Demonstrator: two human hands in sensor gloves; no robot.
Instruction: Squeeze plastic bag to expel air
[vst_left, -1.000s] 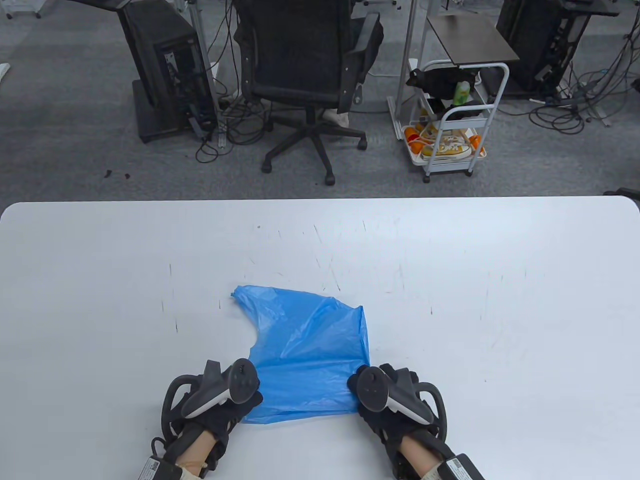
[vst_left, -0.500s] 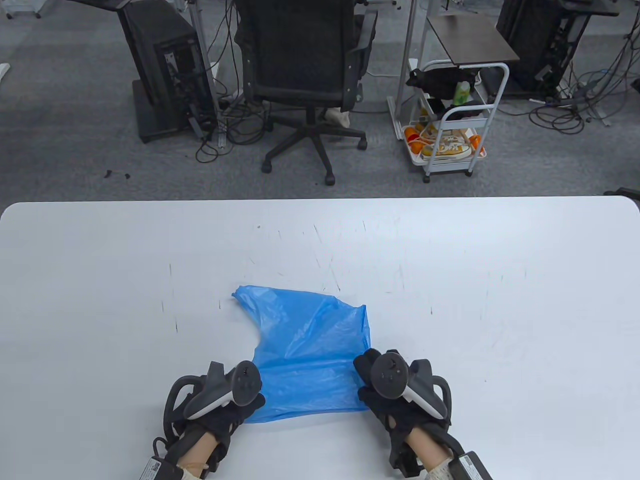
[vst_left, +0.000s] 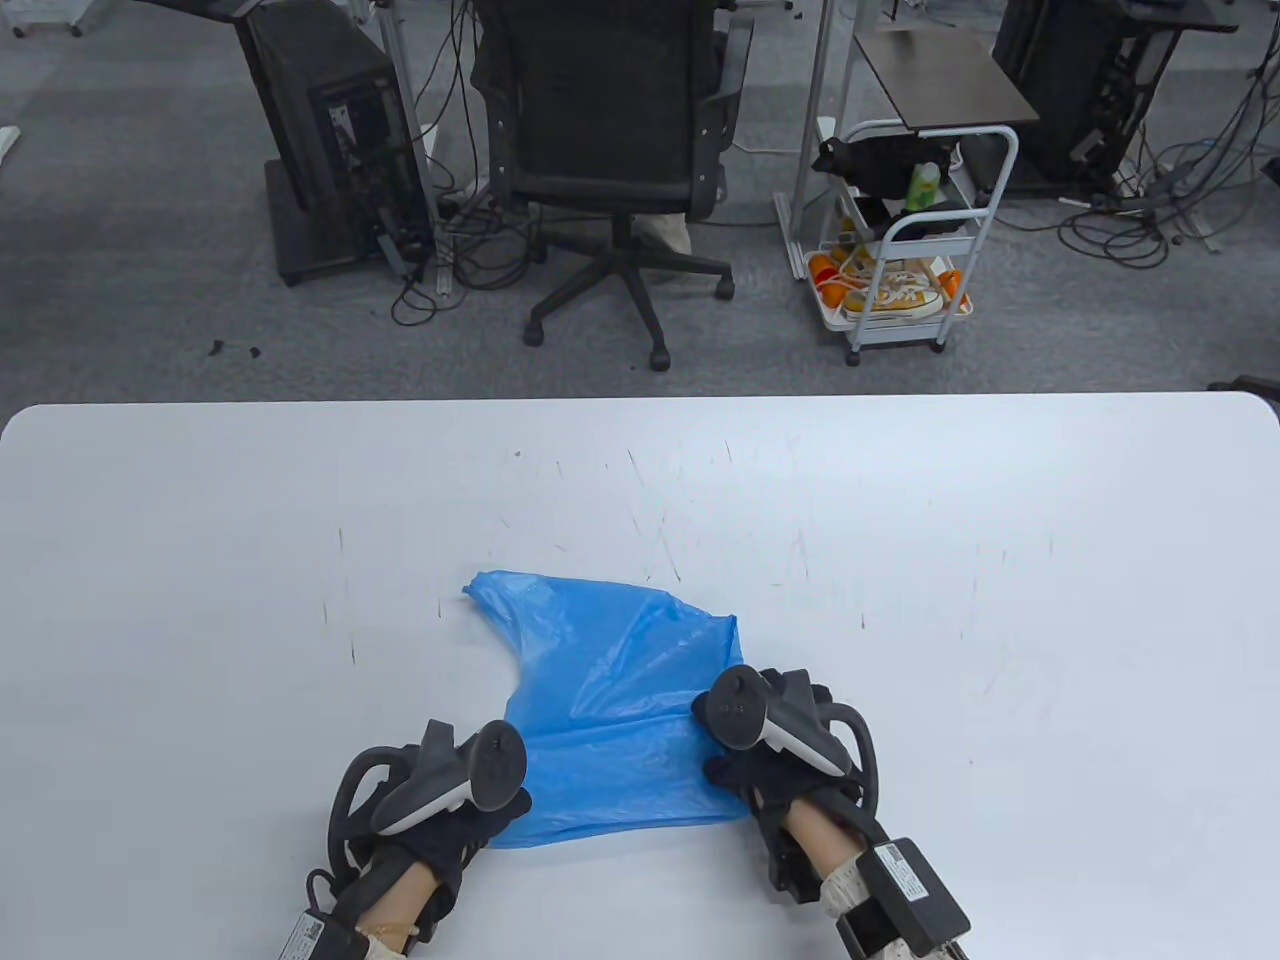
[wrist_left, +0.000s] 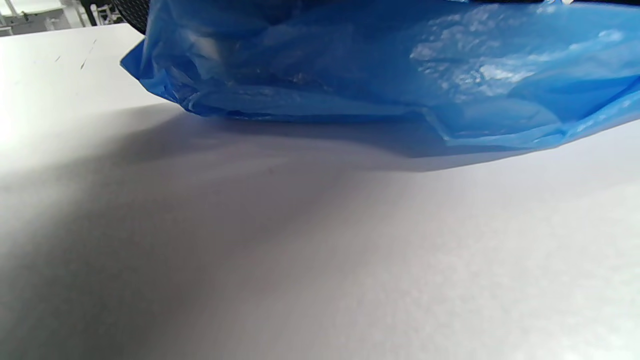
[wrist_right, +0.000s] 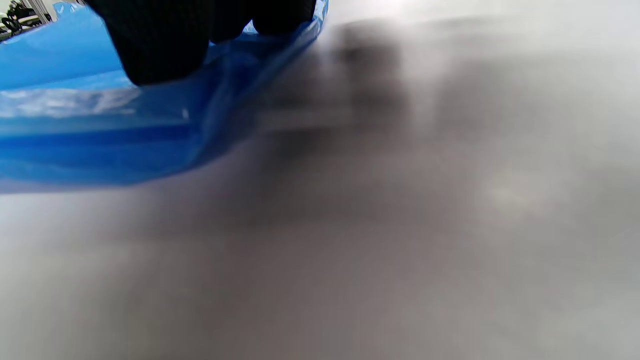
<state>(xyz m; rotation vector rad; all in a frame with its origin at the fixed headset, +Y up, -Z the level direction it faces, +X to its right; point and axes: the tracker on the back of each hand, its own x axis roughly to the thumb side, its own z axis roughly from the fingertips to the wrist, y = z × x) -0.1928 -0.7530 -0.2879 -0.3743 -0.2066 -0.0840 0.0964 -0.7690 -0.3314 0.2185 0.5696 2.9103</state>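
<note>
A blue plastic bag (vst_left: 610, 690) lies crumpled and mostly flat on the white table (vst_left: 1000, 600), near the front middle. My left hand (vst_left: 505, 800) is at the bag's near left corner and holds it. In the left wrist view that edge of the bag (wrist_left: 350, 75) hangs slightly off the table, and my fingers are hidden. My right hand (vst_left: 725, 765) rests on the bag's right edge. In the right wrist view its gloved fingers (wrist_right: 160, 45) press down on top of the bag (wrist_right: 75, 135).
The white table stretches wide to both sides and beyond the bag. Past its far edge on the floor stand a black office chair (vst_left: 610, 130), a white cart (vst_left: 900, 250) with shoes, and computer towers (vst_left: 330, 130).
My right hand has slid forward and a little left along the bag's right edge, turning inward. The left hand has stayed almost still. The bag's right side has wrinkled up slightly.
</note>
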